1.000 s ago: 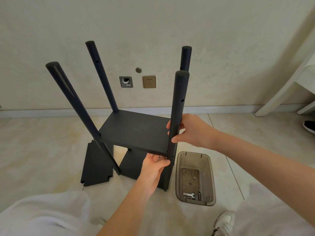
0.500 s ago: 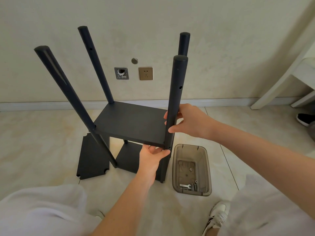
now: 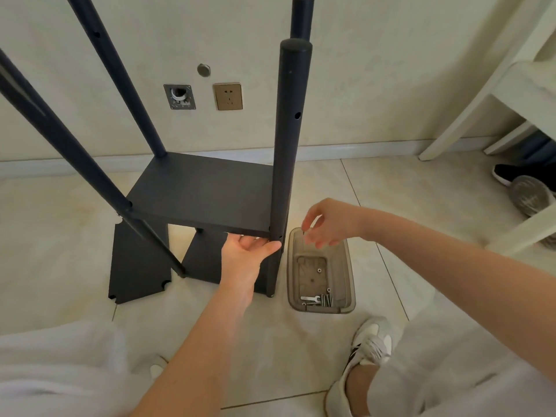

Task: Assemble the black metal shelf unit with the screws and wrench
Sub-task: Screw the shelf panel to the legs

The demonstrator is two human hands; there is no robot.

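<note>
The black shelf unit stands on the floor with several upright posts. Its shelf panel (image 3: 204,194) sits partway up, and a lower panel (image 3: 207,260) lies beneath it. My left hand (image 3: 243,260) grips the panel's front edge from below, right beside the front right post (image 3: 288,145). My right hand (image 3: 328,224) hovers over the far end of the clear plastic bin (image 3: 351,284), fingers loosely curled down and holding nothing that I can see. In the bin's near end lie a small wrench (image 3: 310,299) and several screws (image 3: 326,300).
A loose black panel (image 3: 138,266) lies flat on the tiles left of the unit. White furniture legs (image 3: 469,109) and a pair of shoes (image 3: 529,197) are at the right. My own shoe (image 3: 370,347) is just behind the bin. The wall with a socket (image 3: 227,96) is close behind.
My right hand has let go of the front right post and dropped to the right, over the bin. My left hand stays under the shelf panel. The view has tilted down and closer.
</note>
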